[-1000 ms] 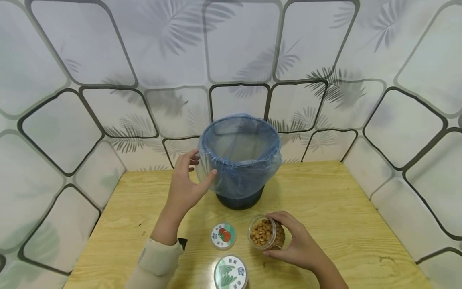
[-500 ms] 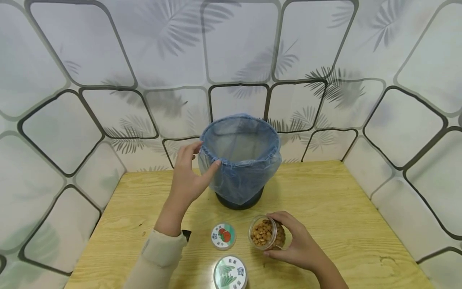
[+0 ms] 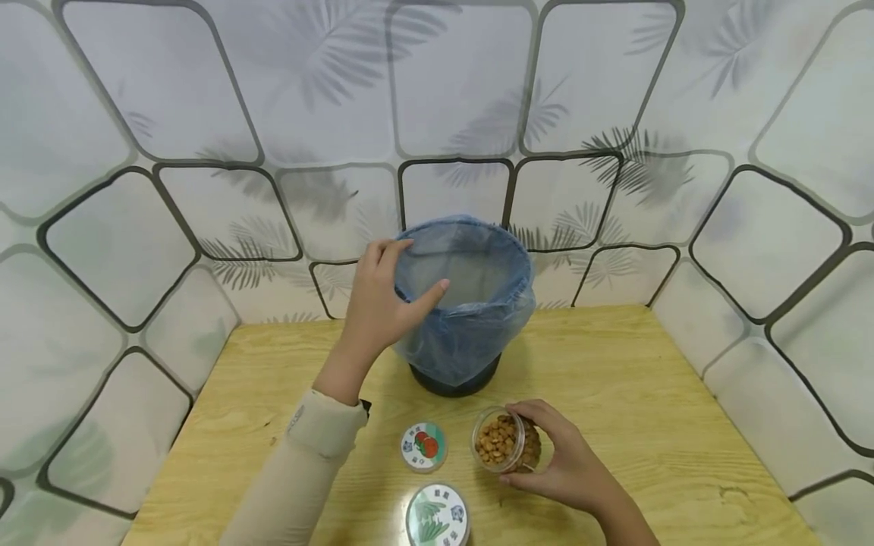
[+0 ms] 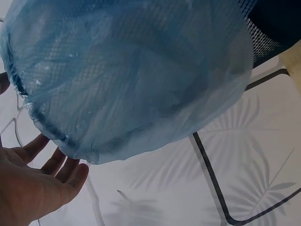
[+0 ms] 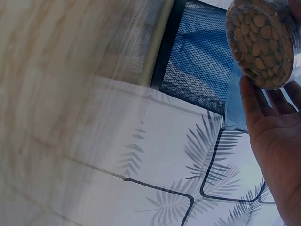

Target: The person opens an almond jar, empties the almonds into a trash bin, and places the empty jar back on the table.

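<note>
A clear plastic jar of brown nuts is tilted over the table, its round mouth facing left, in the grip of my right hand. The right wrist view shows almond-like nuts through the jar's end. At the left rim of a dark mesh bin, my left hand has thumb and fingers spread apart. A blue plastic bag lines this bin and hangs over its rim. In the left wrist view, the fingertips are right by the bag's edge; contact is hard to tell.
A round lid with a tomato picture lies in front of the bin. Nearer stands a container with a green plant on its lid, partly cut off by the frame. Patterned walls border the wooden table.
My left hand has moved up and right from the bag's left side to the bin's rim. The bag there hangs closer to the bin. My right hand and the jar have stayed put.
</note>
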The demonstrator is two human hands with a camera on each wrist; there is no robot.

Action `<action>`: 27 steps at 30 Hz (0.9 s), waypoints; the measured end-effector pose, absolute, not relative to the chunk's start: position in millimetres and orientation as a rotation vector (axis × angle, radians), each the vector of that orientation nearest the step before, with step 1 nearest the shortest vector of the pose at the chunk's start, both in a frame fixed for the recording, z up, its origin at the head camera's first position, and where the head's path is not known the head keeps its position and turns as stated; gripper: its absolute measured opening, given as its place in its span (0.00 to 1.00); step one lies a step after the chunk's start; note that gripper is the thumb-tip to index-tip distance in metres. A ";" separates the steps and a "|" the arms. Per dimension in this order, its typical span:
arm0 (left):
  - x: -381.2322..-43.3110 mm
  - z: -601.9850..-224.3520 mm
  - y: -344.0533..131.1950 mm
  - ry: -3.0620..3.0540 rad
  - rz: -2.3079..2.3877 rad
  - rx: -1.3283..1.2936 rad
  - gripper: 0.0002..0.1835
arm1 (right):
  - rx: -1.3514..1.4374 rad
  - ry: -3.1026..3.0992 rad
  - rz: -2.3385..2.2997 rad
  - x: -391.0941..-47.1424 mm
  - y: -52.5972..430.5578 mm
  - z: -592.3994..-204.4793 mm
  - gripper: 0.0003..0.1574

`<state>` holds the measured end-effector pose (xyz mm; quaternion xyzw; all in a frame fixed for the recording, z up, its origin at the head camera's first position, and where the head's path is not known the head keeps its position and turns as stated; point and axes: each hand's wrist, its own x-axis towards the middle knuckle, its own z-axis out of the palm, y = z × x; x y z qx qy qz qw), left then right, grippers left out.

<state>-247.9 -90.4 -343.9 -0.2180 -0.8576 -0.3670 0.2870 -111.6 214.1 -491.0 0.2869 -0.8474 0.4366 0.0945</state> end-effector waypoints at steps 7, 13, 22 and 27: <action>-270.2 -327.4 -76.8 -2.441 -1.014 -0.578 0.48 | 0.830 -2.547 1.318 -112.4 215.1 -490.8 0.57; -280.3 -325.1 -70.7 -2.678 -0.828 -0.554 0.58 | 0.834 -2.543 1.305 -112.9 216.4 -491.2 0.57; -284.9 -322.9 -67.8 -2.873 -0.551 -0.608 0.74 | 0.840 -2.537 1.301 -114.8 219.3 -489.8 0.55; -283.2 -322.4 -63.2 -2.942 -0.489 -0.594 0.77 | 0.829 -2.517 1.322 -113.0 220.4 -493.2 0.56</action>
